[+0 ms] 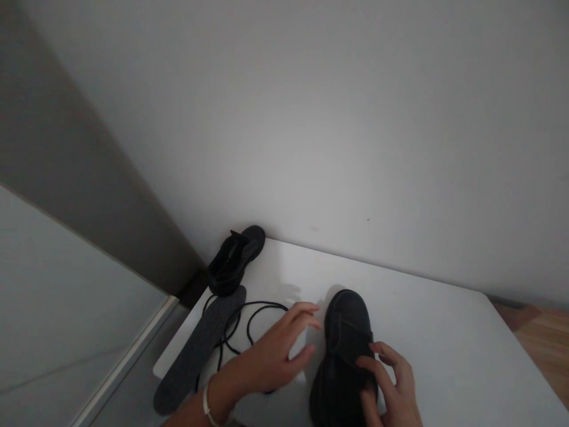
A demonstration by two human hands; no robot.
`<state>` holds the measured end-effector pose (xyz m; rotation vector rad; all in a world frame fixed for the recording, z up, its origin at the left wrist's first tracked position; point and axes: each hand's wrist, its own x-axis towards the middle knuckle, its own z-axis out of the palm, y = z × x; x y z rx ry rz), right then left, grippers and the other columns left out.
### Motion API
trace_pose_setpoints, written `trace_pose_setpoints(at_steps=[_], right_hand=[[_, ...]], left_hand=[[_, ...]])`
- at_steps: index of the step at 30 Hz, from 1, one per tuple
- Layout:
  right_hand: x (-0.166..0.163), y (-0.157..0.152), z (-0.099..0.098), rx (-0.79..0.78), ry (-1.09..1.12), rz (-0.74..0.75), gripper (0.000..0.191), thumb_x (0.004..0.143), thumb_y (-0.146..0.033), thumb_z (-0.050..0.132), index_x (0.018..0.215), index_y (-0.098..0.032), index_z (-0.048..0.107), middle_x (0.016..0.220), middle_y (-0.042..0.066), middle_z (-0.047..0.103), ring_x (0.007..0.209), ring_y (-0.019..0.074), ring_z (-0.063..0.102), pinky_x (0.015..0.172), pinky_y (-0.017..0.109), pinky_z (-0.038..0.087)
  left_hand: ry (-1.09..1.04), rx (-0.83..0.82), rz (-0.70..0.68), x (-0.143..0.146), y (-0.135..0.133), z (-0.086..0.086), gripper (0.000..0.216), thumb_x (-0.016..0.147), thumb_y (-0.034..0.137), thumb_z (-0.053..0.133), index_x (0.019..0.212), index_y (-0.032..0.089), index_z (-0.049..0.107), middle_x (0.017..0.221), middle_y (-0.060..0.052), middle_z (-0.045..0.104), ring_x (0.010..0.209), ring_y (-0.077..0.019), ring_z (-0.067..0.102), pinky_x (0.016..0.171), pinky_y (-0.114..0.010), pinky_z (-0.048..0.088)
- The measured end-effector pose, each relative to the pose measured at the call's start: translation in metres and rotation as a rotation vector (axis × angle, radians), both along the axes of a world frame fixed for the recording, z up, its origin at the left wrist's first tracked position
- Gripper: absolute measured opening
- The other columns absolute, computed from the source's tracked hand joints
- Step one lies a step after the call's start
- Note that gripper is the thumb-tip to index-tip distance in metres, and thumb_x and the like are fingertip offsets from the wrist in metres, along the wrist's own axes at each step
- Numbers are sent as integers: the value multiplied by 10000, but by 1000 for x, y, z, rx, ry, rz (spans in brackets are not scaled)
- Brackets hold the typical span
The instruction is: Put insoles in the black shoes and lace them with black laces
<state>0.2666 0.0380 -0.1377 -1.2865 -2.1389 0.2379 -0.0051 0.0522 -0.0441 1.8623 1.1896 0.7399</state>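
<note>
A black shoe without visible laces lies on the white table, toe pointing away from me. My right hand is at its right side, with bent fingers on the edge of the opening, holding the side flap. To the left of that shoe, my left hand hovers with fingers apart and nothing in them. Below and beside it run loops of black shoelace. A dark grey insole lies at the table's left edge. The inside of the near shoe is too dark to make out.
A second black shoe, its tongue raised, stands at the table's far left corner against the wall. A pale panel rises on the left. Wooden floor shows past the right edge.
</note>
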Motion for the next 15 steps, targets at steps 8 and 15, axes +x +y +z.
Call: trace_pose_setpoints(at_steps=[8,15], right_hand=[[9,-2,0,-37,-19,19,320,942,-205,499,1250,-273,553,1383,123,409,1217,287,536,945,461,556],[6,-12,15,60,8,-22,288,934,-189,507,1192,-263,610,1353,117,475,1183,269,583,919,417,574]], left_hand=[[636,-69,-61,-65,-36,-33,415,749,-81,505,990,226,648,1101,-42,650,1085,-252,567,952,-359,443],[702,-24,-46,-58,-36,-57,293,845,-66,479,871,180,636,1014,-70,675,1014,-261,589,949,-397,437]])
